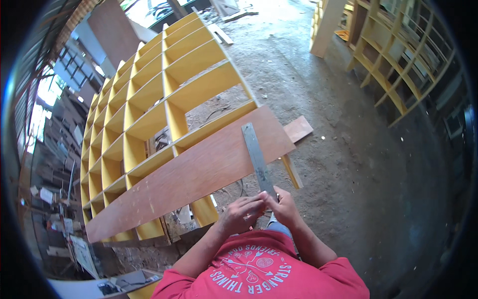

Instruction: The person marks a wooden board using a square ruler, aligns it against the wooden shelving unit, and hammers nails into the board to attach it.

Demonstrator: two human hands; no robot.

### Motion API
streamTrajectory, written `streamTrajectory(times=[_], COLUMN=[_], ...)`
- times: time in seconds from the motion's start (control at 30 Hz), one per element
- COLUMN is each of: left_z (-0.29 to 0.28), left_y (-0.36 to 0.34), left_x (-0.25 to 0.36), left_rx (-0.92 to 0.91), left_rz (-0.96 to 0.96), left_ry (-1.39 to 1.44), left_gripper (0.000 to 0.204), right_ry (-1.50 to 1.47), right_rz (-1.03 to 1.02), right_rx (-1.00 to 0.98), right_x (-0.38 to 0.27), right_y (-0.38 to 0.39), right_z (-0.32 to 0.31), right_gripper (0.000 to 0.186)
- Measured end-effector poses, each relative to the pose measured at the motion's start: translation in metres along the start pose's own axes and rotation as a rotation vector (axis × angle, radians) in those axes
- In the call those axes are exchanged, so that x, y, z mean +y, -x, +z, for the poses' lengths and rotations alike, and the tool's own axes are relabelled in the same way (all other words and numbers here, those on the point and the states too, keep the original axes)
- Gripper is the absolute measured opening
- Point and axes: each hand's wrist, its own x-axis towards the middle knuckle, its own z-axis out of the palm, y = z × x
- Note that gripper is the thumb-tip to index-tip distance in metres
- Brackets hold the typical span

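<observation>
My right hand (286, 207) is closed around the near end of a long grey steel ruler (257, 158). The ruler's far end, with a small hole in it, reaches over a reddish-brown plywood panel (199, 172). My left hand (242, 213) is just left of it, fingers curled in and tips meeting the right hand by the ruler's near end. Whatever lies inside the left fingers is hidden. The panel tapers to the left and rests along the near side of a large yellow wooden grid frame (172, 117).
A small wood offcut (298, 129) juts from beneath the panel's right end, above a yellow frame leg (292, 171). Another curved wooden frame (393, 62) stands at the far right. Stacked boards line the left side. Concrete floor (343, 164) extends to the right.
</observation>
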Motion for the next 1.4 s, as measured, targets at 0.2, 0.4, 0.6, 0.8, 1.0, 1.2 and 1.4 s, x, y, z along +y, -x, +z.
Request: streamTrajectory(times=[0.2,0.4,0.6,0.8,1.0,1.2,1.4], left_z=[-0.045,-0.089,-0.131,-0.165,-0.204,-0.218,-0.223], left_y=[0.071,0.156,0.286,0.451,0.603,0.696,0.74], left_x=[0.016,0.034,0.04,0.059,0.082,0.101,0.093], left_rx=[0.139,0.365,0.546,0.64,0.577,0.722,0.926], left_rz=[-0.173,-0.305,-0.341,-0.755,-0.974,-1.082,-1.047], left_ry=[-0.042,-0.108,-0.146,0.155,-0.052,-0.014,0.02], left_gripper=[0.052,0.051,0.049,0.067,0.048,0.048,0.053], right_ry=[-0.174,0.056,0.12,0.198,0.46,0.538,0.402], right_rz=[0.13,0.041,0.063,0.039,-0.033,0.014,-0.015], right_rx=[-0.269,-0.377,-0.488,-0.645,-1.009,-1.225,-1.131], right_x=[0.002,-0.005,-0.017,0.018,0.015,0.014,0.059], right_y=[-0.001,0.001,0.043,0.128,0.193,0.235,0.196], right_z=[0.066,0.153,0.259,0.42,0.57,0.668,0.708], right_gripper=[0.027,0.027,0.031,0.032,0.032,0.034,0.031])
